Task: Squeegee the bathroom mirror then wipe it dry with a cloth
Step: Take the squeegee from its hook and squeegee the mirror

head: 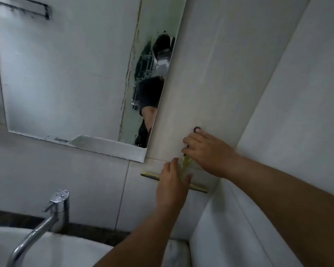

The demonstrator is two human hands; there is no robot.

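The wall mirror (pixel 66 74) fills the upper left, hazy and streaked, with dark spots near its right edge. On the tiled wall right of its lower corner is a squeegee (pixel 198 188) with a yellow-green handle and a dark blade lying level. Its handle loop (pixel 197 129) sits against the wall above. My right hand (pixel 206 151) holds the upper handle just under the loop. My left hand (pixel 172 182) grips the lower handle, covering the middle of the blade. No cloth is in view.
A chrome tap (pixel 52 212) stands over a white basin (pixel 46 249) at the lower left, on a dark counter. The wall turns a corner at the right (pixel 258 116). A dark towel rail (pixel 27 8) shows as a reflection in the mirror's top left.
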